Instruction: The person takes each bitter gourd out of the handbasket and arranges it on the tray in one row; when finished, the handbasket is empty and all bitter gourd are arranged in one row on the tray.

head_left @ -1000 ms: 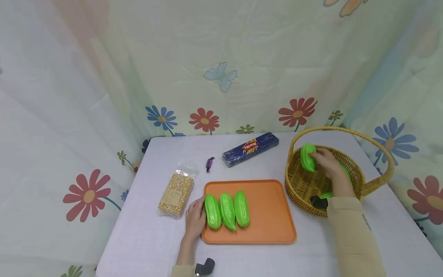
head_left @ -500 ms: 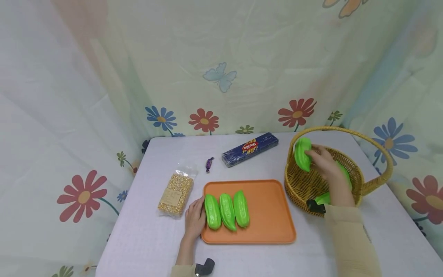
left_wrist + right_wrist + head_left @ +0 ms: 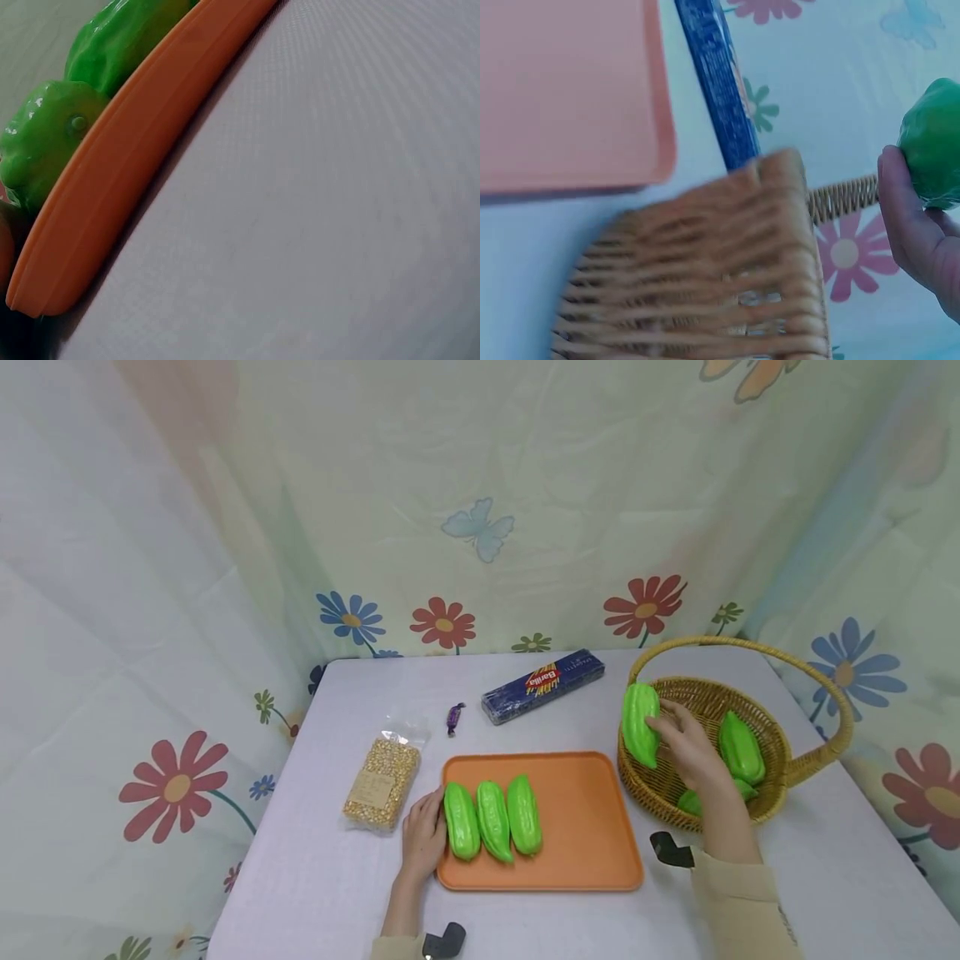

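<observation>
My right hand point(image 3: 686, 739) pinches a glossy green bitter melon point(image 3: 641, 724), held up over the left rim of the wicker basket point(image 3: 780, 772). In the right wrist view, that bitter melon point(image 3: 934, 142) shows at the right edge, above the fingers. Inside the basket lie a bitter melon point(image 3: 741, 747) and another bitter melon point(image 3: 690, 802) partly hidden by my forearm. My left hand point(image 3: 425, 833) holds the left edge of the orange tray point(image 3: 585, 827). Three bitter melons point(image 3: 493, 820) lie side by side on the tray's left half. In the left wrist view the hand is mostly out of sight.
A bag of corn kernels point(image 3: 382, 781) lies left of the tray. Behind the tray are a purple wrapped candy point(image 3: 454, 718) and a blue spaghetti box point(image 3: 543, 685). The basket's tall handle point(image 3: 821, 672) arches above it at the right.
My right hand has lifted the bitter melon and moved it left and toward me, to the basket's left rim. More of the bitter melons in the basket shows. The left hand stays put.
</observation>
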Demonstrator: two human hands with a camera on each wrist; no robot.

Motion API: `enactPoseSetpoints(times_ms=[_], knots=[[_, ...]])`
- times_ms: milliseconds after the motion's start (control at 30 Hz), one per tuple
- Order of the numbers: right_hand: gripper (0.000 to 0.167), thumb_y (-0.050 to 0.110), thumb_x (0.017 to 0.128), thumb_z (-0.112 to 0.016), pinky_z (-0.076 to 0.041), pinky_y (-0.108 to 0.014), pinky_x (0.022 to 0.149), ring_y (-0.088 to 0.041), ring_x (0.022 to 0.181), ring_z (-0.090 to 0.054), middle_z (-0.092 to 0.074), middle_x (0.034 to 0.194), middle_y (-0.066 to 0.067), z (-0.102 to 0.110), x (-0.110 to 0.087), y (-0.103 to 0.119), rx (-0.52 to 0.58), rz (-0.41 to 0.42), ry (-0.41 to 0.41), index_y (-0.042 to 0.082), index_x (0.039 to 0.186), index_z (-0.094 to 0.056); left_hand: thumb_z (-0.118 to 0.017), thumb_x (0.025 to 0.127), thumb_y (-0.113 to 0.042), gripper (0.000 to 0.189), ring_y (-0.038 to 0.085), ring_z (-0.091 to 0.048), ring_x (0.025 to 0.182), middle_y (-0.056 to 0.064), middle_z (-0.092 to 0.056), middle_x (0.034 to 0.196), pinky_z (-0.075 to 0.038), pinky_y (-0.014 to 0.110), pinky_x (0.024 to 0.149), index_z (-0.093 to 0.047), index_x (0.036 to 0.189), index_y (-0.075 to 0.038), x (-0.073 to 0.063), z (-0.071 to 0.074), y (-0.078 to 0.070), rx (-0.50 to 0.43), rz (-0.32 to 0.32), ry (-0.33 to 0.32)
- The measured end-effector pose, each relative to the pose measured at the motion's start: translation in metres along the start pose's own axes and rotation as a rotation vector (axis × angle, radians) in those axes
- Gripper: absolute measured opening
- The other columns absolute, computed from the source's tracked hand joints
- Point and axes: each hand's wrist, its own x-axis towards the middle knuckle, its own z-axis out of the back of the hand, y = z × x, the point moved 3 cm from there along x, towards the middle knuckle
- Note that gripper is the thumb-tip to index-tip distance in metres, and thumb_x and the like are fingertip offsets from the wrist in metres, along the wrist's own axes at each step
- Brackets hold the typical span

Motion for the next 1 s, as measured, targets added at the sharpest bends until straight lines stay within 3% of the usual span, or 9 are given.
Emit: enactPoseSetpoints(times_ms=[133,400,733,1000], knots=[[0.072,0.030,0.098,-0.041,-0.048,-0.024,0.079,-0.001,0.095,-0.049,-0.021,0.137,-0.032,-0.018,-0.008,-0.007,-0.033,0.023,0.017,-0.002,0.144,0.005,-0.047,0.093,-0.011,0.042,0.028,-0.039,0.122,0.007,-0.050,0.132,-0.025,0.050,0.101,-0.045,0.136,-0.010,-0.001,0.001,-0.001,0.007,-0.022,-0.010],[0.069,0.029,0.097,-0.045,-0.048,-0.034,0.082,-0.026,0.108,-0.049,-0.028,0.137,-0.031,-0.050,-0.017,-0.033,-0.070,-0.029,0.045,-0.001,0.144,-0.005,-0.046,0.094,-0.012,0.043,0.027,-0.038,0.123,0.006,-0.050,0.132,-0.023,0.049,0.103,-0.045,0.136,-0.011,-0.002,0.001,-0.001,-0.010,-0.002,0.005],[0.062,0.024,0.094,-0.052,-0.050,-0.035,0.078,-0.036,0.108,-0.048,-0.038,0.127,-0.030,-0.085,-0.022,-0.064,-0.203,-0.085,-0.008,-0.001,0.141,-0.020,-0.045,0.094,-0.012,0.042,0.027,-0.038,0.124,0.005,-0.049,0.133,-0.022,0.050,0.103,-0.044,0.136,-0.011,-0.001,0.002,-0.001,-0.006,-0.005,0.003],[0.059,0.019,0.091,-0.055,-0.048,-0.044,0.084,-0.042,0.110,-0.049,-0.047,0.122,-0.030,-0.114,-0.027,-0.082,-0.348,-0.062,-0.050,-0.003,0.138,-0.028,-0.046,0.094,-0.013,0.042,0.028,-0.039,0.122,0.006,-0.050,0.132,-0.023,0.050,0.102,-0.045,0.136,-0.011,-0.002,0.001,0.000,-0.006,-0.011,-0.007]])
